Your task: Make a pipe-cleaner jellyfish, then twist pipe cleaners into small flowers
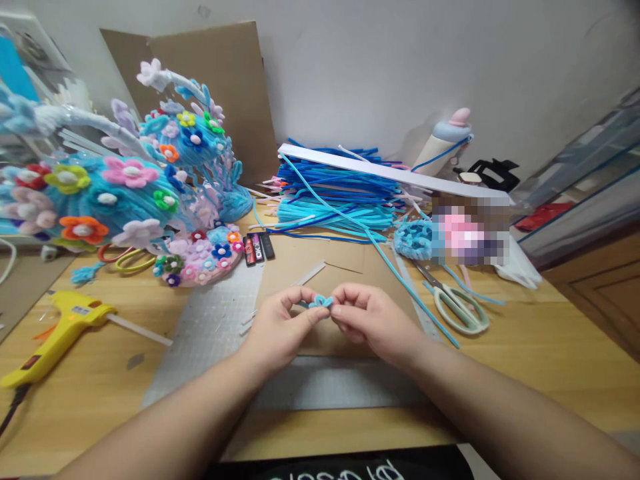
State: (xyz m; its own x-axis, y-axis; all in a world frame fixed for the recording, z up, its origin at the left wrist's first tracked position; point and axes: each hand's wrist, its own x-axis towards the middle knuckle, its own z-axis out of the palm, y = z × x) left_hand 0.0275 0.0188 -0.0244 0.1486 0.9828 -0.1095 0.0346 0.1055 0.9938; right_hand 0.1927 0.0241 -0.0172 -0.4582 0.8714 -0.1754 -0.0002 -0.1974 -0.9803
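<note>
Fingers of the left hand [277, 327] and the right hand [367, 317] meet at the centre of the frame, both sets pressed together and pinching a small light-blue pipe-cleaner loop piece [320, 301] from either side. The piece sits between the fingertips, held just above a sheet of brown cardboard [310, 267] that lies on a grey cutting mat [210, 327] on the wooden counter [550, 347].

Right of the hands: pale green scissors [457, 307], lying flat, with a long blue pipe cleaner [415, 300] running diagonally just beside them. Lower left of the frame: a yellow glue gun [60, 327], lying on its side, well apart from the hands. Upper left: a large blue pipe-cleaner ornament [125, 180] covered with multicoloured flowers. Upper centre: a stack of blue pipe cleaners [335, 193] under a white strip [390, 173], near the wall. A round blue woven disc [415, 239] lies just beside the stack.
</note>
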